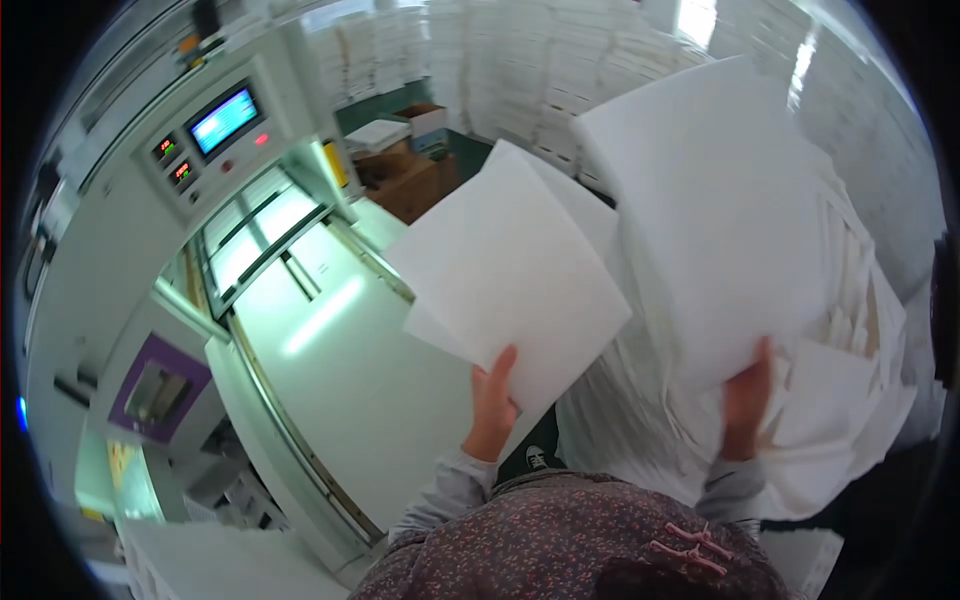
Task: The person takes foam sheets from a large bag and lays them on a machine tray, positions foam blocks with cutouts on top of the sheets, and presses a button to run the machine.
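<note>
My left hand (491, 408) is closed on a couple of overlapping white sheets (512, 262), thumb on top, held at a tilt beside the machine bed. On the right, my right hand (748, 398) grips the lower edge of another white sheet (705, 200), which stands up and bends slightly. Its fingers are partly hidden and a little blurred. Behind that sheet lies a big white sack or wrapping (625, 400), with more white sheets (835, 385) heaped inside. Whether the sheets are paper or another material, I cannot tell.
To the left is a machine with a lit screen (224, 121), a flat white bed (350, 370) and a dark crossbar frame (270, 255). Cardboard boxes (410, 190) stand beyond it. Tall wrapped white stacks (500, 70) line the back. More white sheets (220, 565) lie at lower left.
</note>
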`<state>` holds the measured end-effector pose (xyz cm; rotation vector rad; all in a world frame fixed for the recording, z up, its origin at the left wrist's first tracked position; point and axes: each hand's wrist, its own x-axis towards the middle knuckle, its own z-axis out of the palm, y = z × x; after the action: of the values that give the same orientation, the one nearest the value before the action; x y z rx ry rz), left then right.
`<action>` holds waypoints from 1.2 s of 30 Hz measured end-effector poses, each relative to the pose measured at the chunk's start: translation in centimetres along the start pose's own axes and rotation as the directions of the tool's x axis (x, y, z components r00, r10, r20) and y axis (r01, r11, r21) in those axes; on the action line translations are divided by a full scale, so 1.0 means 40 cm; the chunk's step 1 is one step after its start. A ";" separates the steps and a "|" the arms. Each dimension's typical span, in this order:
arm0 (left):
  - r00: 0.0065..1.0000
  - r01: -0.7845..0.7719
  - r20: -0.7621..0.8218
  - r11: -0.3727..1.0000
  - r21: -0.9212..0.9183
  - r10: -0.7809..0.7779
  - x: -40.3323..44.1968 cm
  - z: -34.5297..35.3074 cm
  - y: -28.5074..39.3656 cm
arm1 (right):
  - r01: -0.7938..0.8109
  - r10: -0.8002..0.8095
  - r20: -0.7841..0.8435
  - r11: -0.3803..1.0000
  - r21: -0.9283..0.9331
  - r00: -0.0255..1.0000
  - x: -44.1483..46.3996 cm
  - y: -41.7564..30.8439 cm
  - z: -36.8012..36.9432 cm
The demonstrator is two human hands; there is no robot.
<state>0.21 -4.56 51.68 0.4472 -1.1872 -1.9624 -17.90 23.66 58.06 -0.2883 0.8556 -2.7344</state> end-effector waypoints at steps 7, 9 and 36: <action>0.997 0.003 -0.073 1.000 -0.019 -0.004 -0.056 -0.107 -0.002 | -0.608 0.639 0.184 0.768 -0.199 0.747 -0.199 0.407 0.223; 0.994 -0.093 -0.015 0.913 0.398 0.107 -0.086 -0.179 -0.007 | -0.582 0.940 -0.128 0.086 -0.809 0.317 -0.201 0.372 0.255; 0.933 -0.073 -0.306 0.934 0.349 0.188 -0.308 -0.358 0.238 | -0.653 0.797 0.211 0.589 -0.476 0.565 -0.230 0.530 0.168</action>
<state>21.32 -5.88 51.53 0.8200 -1.2885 -1.4959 -3.46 6.09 50.16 -0.4251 1.0288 -1.6328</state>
